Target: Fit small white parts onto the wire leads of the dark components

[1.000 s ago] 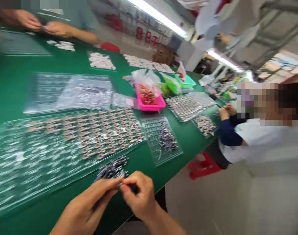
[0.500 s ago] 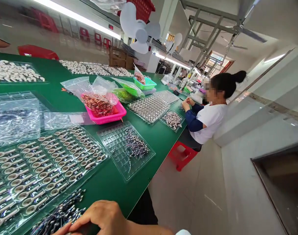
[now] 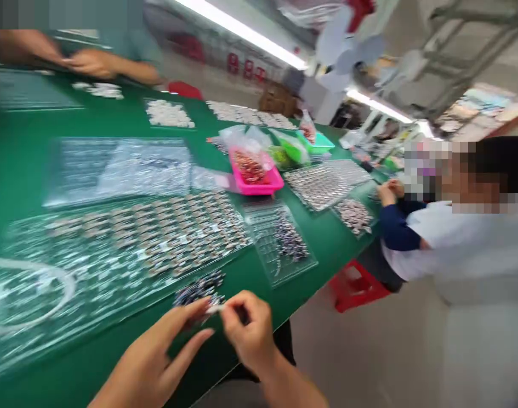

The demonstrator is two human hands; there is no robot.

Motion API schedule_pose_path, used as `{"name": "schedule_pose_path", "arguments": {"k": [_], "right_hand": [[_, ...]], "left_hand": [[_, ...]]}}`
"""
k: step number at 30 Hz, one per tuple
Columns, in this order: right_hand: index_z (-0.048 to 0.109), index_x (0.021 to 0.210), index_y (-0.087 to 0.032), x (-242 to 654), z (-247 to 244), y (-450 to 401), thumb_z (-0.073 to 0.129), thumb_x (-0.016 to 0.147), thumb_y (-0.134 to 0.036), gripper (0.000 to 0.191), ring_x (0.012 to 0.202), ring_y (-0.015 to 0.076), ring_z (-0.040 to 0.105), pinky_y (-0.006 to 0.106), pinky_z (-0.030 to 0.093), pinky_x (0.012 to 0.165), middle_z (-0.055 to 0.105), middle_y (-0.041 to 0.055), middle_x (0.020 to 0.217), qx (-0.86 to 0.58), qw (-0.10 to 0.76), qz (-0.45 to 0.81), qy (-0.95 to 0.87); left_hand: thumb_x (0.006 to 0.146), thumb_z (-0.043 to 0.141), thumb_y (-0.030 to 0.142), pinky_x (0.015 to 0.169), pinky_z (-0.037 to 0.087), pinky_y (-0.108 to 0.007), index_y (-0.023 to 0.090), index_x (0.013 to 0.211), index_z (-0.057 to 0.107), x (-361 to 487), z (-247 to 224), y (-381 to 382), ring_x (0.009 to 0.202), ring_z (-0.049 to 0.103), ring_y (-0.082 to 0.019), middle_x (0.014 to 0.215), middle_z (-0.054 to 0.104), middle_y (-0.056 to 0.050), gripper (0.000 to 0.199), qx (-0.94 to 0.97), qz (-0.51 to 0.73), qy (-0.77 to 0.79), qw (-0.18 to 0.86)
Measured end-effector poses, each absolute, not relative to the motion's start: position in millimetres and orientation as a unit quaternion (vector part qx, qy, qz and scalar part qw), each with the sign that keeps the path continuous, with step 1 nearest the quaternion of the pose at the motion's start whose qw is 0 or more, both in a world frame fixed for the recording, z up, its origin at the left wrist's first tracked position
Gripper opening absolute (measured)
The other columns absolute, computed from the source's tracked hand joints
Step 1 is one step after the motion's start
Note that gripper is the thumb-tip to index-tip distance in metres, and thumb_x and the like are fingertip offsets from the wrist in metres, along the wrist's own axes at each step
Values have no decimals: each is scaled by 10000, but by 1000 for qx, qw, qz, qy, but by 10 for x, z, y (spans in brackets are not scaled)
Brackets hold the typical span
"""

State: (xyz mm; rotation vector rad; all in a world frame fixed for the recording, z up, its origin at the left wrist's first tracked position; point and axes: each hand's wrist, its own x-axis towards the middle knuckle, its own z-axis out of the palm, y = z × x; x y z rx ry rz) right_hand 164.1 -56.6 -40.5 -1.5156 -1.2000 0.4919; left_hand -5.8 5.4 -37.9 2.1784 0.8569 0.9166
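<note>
My right hand [image 3: 253, 328] is closed in a pinch on a small white piece [image 3: 215, 309], whose exact kind is blurred. From the left, my left hand [image 3: 163, 345] reaches close to the piece's other end. Its thumb and index finger are apart, and the index fingertip is at or near the piece. Just beyond my fingers lies a pile of thin dark parts with pale tips [image 3: 199, 288]. Along the pile's far side stretches a clear plastic tray [image 3: 93, 306], partly filled with rows of pale spoon-shaped pieces [image 3: 178, 235].
Another clear tray [image 3: 259, 243] bears more dark thin parts. A pink basket [image 3: 259, 187] holds bagged reddish pieces. On the right a co-worker in a white top [image 3: 429, 238] sits on a red stool [image 3: 356, 286]; another person's hands [image 3: 89, 62] work across the table.
The view has swung left, so the table things appear further right. My left hand has come into view, and a white piece now shows in my right fingers.
</note>
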Motion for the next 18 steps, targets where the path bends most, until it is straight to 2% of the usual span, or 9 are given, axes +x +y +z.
{"name": "schedule_pose_path", "arguments": {"k": [3, 6, 11, 18], "right_hand": [[645, 778, -179, 1692, -404, -566, 566, 894, -313, 194, 545, 91, 494, 196, 410, 511, 595, -19, 646, -638, 537, 293, -468], [643, 799, -180, 1709, -430, -576, 569, 905, -319, 190, 566, 94, 480, 203, 397, 526, 581, -19, 667, -632, 526, 317, -473], [635, 801, -185, 1691, -426, -631, 560, 912, -329, 197, 568, 99, 464, 215, 389, 536, 560, -23, 665, -636, 503, 318, -491], [628, 775, -191, 1652, -395, -584, 580, 870, -255, 125, 584, 98, 495, 214, 410, 572, 570, -27, 662, -636, 496, 278, -522]], "left_hand": [[909, 615, 368, 746, 595, -218, 244, 1188, 627, -9, -106, 50, 851, 731, -171, 1002, 758, -23, 305, 813, 318, 359, 330], [911, 602, 297, 762, 585, -261, 198, 1134, 645, -25, -36, 55, 855, 703, -173, 986, 737, -47, 248, 801, 286, 382, 362], [914, 594, 284, 749, 558, -294, 182, 1079, 655, -53, -36, -4, 840, 669, -182, 928, 707, -51, 204, 797, 276, 388, 371], [962, 513, 295, 672, 522, -254, 214, 974, 664, -42, -57, 24, 773, 666, -166, 850, 703, -25, 171, 818, 284, 385, 318]]}}
